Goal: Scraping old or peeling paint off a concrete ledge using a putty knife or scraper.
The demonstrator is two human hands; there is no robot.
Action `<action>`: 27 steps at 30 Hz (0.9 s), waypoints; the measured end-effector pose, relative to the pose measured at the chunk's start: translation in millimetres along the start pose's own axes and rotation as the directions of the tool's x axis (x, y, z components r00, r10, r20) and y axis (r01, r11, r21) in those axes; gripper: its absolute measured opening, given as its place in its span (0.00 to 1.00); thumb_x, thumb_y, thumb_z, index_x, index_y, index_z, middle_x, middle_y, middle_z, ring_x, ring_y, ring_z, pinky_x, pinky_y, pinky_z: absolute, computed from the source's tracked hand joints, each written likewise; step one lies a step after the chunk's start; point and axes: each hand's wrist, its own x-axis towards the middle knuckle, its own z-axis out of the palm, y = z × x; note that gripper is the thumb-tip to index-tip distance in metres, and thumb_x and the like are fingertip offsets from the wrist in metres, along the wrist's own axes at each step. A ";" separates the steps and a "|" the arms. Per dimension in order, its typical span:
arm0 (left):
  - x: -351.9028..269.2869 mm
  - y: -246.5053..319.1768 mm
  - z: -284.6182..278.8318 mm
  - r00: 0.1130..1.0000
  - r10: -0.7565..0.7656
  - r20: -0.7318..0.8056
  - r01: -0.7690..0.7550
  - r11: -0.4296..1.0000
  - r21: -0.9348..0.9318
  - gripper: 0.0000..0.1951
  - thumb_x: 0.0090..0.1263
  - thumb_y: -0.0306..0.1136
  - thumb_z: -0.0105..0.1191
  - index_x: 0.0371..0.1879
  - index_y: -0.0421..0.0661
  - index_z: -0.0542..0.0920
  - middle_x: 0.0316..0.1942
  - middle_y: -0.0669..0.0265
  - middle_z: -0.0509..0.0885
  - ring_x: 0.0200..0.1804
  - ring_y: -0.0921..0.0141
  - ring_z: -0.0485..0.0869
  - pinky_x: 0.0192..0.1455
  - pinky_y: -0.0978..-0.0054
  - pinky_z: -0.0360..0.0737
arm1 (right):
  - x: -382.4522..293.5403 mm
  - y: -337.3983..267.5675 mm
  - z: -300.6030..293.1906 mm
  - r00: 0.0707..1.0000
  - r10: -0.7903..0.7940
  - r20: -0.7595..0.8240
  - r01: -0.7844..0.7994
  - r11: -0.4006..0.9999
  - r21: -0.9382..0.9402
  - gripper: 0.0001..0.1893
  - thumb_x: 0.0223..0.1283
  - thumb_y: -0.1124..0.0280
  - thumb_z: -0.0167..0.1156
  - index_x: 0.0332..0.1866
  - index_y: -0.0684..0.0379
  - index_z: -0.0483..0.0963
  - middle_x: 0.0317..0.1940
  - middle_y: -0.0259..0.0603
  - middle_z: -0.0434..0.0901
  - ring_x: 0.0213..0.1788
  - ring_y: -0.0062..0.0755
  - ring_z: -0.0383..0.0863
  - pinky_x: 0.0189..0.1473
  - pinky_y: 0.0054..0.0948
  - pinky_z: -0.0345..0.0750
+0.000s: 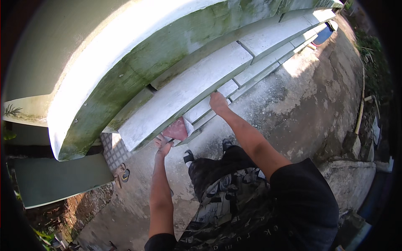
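My left hand (164,146) is at the near lower end of a long pale concrete slab (188,84), its fingers and thumb at the edge of a reddish sheet with a white back, perhaps sandpaper (178,129). The sheet is bent, with a white corner turned out, and lies just below the slab's front edge. Farther along that edge, my right hand (219,103) is curled like a fist against the slab's underside. Its fingertips are hidden, so whether it holds something small cannot be told. Lower pale ledges (204,109) run beneath the slab.
A curved, green-stained wall (141,62) rises beyond the slab. Below spreads rough concrete ground (276,109) with whitish powder. Sandals (125,175) lie beside a tiled patch (114,150). A blue object (322,35) stands at the ledges' far end, and a pole (360,116) lies at right.
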 end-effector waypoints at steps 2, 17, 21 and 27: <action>-3.6 -1.2 -3.4 1.000 0.018 0.010 -0.018 1.000 0.024 0.46 0.39 0.32 0.57 0.57 0.38 0.44 0.53 0.42 0.50 0.59 0.46 0.50 0.64 0.55 0.46 | -6.9 -4.7 -3.1 0.999 -0.050 -0.019 0.051 0.997 0.056 0.11 0.56 0.71 0.44 0.30 0.64 0.74 0.28 0.57 0.77 0.35 0.54 0.78 0.38 0.44 0.76; -4.7 4.6 -2.0 1.000 0.000 0.011 -0.001 0.997 0.080 0.45 0.42 0.37 0.60 0.57 0.36 0.46 0.56 0.37 0.49 0.62 0.43 0.47 0.65 0.56 0.47 | -9.9 9.9 -11.1 0.990 -0.128 0.054 0.129 0.992 0.000 0.10 0.56 0.70 0.43 0.31 0.63 0.71 0.30 0.59 0.75 0.35 0.57 0.77 0.39 0.47 0.74; -2.3 -5.2 3.5 0.995 0.069 -0.071 -0.060 0.991 0.122 0.43 0.42 0.37 0.61 0.55 0.36 0.49 0.55 0.38 0.51 0.61 0.43 0.49 0.65 0.56 0.48 | -12.1 -2.0 -12.6 0.993 -0.119 -0.002 0.119 0.993 0.020 0.10 0.56 0.70 0.43 0.32 0.63 0.71 0.31 0.59 0.75 0.35 0.57 0.77 0.39 0.46 0.74; -2.4 -5.7 3.6 0.999 0.037 0.000 -0.036 0.993 0.109 0.41 0.42 0.36 0.61 0.53 0.35 0.51 0.54 0.39 0.53 0.60 0.45 0.50 0.64 0.55 0.49 | -9.8 8.4 -11.3 0.989 -0.140 0.039 0.141 0.990 -0.024 0.11 0.54 0.71 0.43 0.28 0.64 0.73 0.29 0.60 0.76 0.35 0.58 0.77 0.38 0.47 0.74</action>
